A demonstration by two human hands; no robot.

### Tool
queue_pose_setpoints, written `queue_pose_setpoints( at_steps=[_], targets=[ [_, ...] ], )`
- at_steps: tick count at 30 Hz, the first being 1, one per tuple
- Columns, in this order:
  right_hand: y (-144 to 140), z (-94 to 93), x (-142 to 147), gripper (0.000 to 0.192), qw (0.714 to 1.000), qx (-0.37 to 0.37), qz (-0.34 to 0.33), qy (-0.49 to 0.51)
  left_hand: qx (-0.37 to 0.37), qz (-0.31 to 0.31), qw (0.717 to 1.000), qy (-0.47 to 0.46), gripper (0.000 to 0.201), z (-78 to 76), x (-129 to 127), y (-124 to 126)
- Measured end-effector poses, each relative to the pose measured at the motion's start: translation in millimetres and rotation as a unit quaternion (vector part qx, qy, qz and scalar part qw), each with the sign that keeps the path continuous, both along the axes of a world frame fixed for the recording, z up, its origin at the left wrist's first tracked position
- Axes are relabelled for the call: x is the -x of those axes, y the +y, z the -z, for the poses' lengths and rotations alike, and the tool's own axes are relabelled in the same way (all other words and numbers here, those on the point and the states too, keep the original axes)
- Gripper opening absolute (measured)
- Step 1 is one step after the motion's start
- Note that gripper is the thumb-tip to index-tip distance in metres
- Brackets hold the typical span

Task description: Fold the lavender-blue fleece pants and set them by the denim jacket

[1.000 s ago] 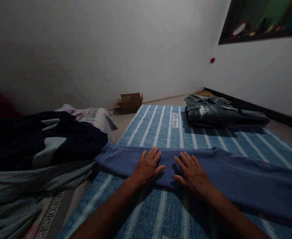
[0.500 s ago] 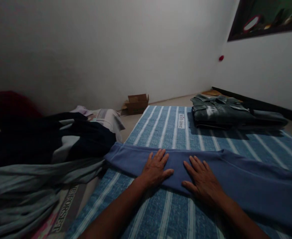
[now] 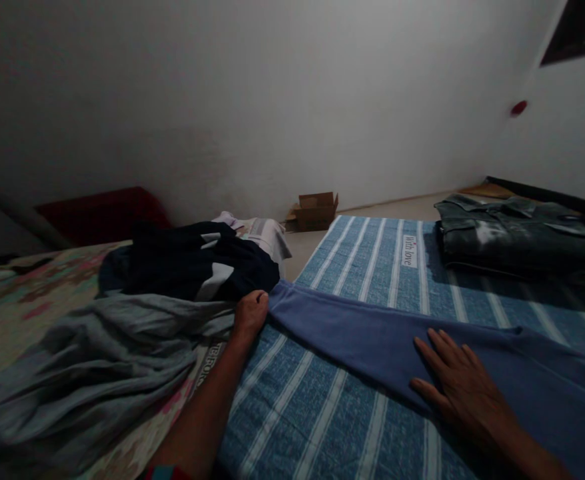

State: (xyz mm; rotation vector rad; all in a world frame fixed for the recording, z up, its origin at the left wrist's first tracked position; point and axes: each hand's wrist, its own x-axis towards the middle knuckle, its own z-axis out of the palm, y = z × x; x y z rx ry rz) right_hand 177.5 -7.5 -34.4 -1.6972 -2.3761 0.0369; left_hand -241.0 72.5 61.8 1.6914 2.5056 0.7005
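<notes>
Two hands work one garment: a blue-violet fleece piece (image 3: 372,340), folded into a long band, lies across the striped blue mat (image 3: 322,413) and runs from the mat's left edge off toward its right side. Your left hand (image 3: 250,313) is at the band's narrow end, right where the mat's left edge meets the heap of grey cloth (image 3: 97,360); its fingers are curled in together around that end, though whether they truly pinch the fabric cannot be told from this angle. Your right hand (image 3: 465,390) lies flat on the band further along the mat, fingers spread and palm down.

To do this step well, keep the right palm pressing firmly so the band does not creep on the mat. Take the end with the whole curled hand, both layers together, not just the top one. If you bring it over, carry it low and straight along the band, so the long edges stay matched. Mind the dark navy garment (image 3: 192,263) and the grey cloth just beside the mat's left edge: they could get caught under the fold. The folded grey-green shirt (image 3: 512,233) sits at the mat's far right corner, well apart.
</notes>
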Motion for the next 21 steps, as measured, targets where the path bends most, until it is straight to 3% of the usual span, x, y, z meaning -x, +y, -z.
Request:
queue_pose_setpoints(
  at_steps=[12,17,21],
  targets=[
    [-7,-7.4,4,0.060,1.000,-0.029,0.003,0.001,0.029,-0.067,0.992,-0.103,0.031,21.6,-1,2],
    [-5,-5.3,4,0.060,0.999,-0.033,0.003,0.006,0.009,-0.065,0.980,-0.187,0.031,32.3,0,-1],
    [-5,-6.3,5,0.060,0.999,-0.040,0.007,-0.005,-0.020,-0.065,0.978,-0.197,0.027,34.1,-2,-2]
  ],
)
